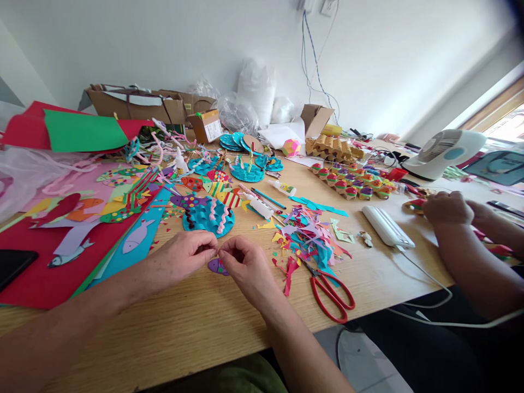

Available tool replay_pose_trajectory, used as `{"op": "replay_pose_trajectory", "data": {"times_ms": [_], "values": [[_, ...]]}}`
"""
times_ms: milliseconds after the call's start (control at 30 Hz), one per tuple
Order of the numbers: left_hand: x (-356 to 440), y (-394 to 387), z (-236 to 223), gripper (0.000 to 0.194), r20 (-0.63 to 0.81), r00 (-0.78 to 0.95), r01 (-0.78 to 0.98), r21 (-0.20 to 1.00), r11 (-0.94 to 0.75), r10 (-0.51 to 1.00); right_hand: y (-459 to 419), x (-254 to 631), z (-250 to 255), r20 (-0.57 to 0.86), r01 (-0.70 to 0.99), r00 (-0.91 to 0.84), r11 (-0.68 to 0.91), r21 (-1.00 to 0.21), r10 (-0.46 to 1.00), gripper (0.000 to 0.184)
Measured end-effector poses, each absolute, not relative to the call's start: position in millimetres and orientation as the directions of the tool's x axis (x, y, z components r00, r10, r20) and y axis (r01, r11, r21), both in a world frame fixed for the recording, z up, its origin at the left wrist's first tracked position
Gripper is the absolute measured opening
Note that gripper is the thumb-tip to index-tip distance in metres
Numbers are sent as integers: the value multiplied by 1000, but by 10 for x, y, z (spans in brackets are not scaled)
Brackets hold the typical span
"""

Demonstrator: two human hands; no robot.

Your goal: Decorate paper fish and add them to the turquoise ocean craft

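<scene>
My left hand (195,252) and my right hand (246,266) meet fingertip to fingertip just above the table's front part. Both are closed in a pinch, and whatever sits between the fingertips is too small to make out. Beneath them lies a purple paper fish (216,266) with coloured spots, partly covered by my right hand. Just beyond is a round turquoise piece (208,217) with pink and dark twisted pipe cleaners on it. Striped and spotted paper fish (230,199) rest against its far side. Red-handled scissors (331,293) lie to the right of my right hand.
Colourful paper scraps (313,234) are heaped right of centre, near a white power bank (387,226) with a cable. Coloured paper sheets (102,234) cover the left side. Painted egg cartons (354,180) and a fan (444,153) stand farther right. Another person's hands (450,210) work at the right.
</scene>
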State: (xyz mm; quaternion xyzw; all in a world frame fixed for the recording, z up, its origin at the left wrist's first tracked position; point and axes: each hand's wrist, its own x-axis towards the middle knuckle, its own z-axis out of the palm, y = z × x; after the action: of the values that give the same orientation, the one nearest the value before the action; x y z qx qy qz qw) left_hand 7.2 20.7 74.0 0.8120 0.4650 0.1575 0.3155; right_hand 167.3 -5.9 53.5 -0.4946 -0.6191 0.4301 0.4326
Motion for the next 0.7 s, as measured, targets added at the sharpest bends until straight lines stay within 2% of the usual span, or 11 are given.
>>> {"op": "replay_pose_trajectory", "data": {"times_ms": [200, 433, 533, 700], "values": [[85, 192, 785, 27, -57, 550, 614, 704, -357, 833, -46, 1686, 534, 21, 168, -157, 47, -985, 987, 9], [97, 193, 738, 23, -32, 531, 616, 701, -359, 847, -39, 1694, 557, 4, 176, -159, 32, -984, 987, 9], [103, 214, 722, 23, -29, 535, 612, 703, -363, 845, -47, 1706, 566, 35, 236, -138, 67, -970, 990, 8], [129, 237, 744, 21, -30, 535, 642, 663, -384, 844, -58, 1739, 563, 179, 415, -140, 222, -882, 974, 5]]}}
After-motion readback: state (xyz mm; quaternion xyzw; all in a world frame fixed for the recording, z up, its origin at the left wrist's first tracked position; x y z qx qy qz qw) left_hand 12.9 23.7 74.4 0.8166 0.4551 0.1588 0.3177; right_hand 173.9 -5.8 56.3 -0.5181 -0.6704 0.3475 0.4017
